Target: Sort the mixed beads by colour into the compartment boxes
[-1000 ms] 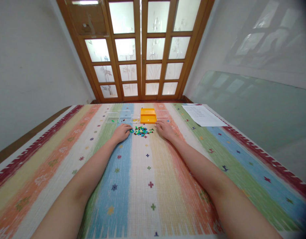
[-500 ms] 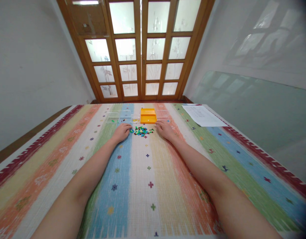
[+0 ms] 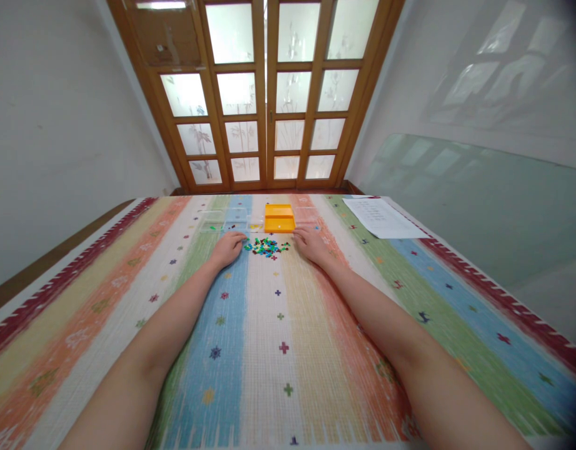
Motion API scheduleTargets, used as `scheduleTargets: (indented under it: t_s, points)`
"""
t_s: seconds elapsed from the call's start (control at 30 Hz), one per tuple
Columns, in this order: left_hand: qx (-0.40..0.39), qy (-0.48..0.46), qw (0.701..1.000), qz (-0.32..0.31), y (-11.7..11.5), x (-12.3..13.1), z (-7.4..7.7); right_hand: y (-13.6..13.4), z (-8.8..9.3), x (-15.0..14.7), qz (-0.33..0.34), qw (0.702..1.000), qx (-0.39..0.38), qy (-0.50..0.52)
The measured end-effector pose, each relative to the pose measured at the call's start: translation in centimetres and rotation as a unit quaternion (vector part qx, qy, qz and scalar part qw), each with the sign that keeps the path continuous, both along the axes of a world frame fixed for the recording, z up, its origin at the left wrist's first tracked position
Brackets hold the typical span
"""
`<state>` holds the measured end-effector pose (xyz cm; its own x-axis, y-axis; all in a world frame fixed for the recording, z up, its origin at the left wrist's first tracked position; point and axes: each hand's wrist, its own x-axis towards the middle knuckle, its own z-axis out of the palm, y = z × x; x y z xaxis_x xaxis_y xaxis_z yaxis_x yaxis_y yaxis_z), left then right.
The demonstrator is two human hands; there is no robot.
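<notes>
A loose pile of small green, blue and dark red pieces lies on the tablecloth between my two hands. My left hand rests just left of the pile, its fingers curled together; whatever may be in them is too small to make out. On the right, my right hand lies on the cloth near the front right corner of an orange-yellow two-part box, fingers loosely stretched and nothing seen in them. Clear trays left of the box hold a few green, dark red and yellow pieces.
Another clear tray stands right of the yellow box, partly behind my right hand. A printed paper sheet lies at the far right of the striped tablecloth. Beyond the table are wood-framed glass doors.
My left hand has shifted very slightly left, away from the pile's edge. My right hand and the boxes look the same.
</notes>
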<state>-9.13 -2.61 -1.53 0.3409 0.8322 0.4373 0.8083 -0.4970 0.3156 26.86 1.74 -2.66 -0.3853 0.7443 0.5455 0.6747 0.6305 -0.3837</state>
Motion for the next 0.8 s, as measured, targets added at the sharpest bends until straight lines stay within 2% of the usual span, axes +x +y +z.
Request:
scheduleTargets:
  t_s: [0.4, 0.63, 0.8]
  points:
    - [-0.018, 0.062, 0.998, -0.022, -0.25, 0.39, -0.03, 0.03, 0.09, -0.02, 0.003, 1.0, -0.003, -0.002]
    - [-0.017, 0.052, 0.998, 0.003, -0.06, 0.26, -0.2, 0.07, -0.03, 0.05, 0.003, 1.0, -0.003, 0.0]
    - [-0.018, 0.08, 0.997, 0.005, -0.14, 0.34, -0.35, 0.0, 0.04, 0.02, 0.002, 1.0, -0.006, -0.003]
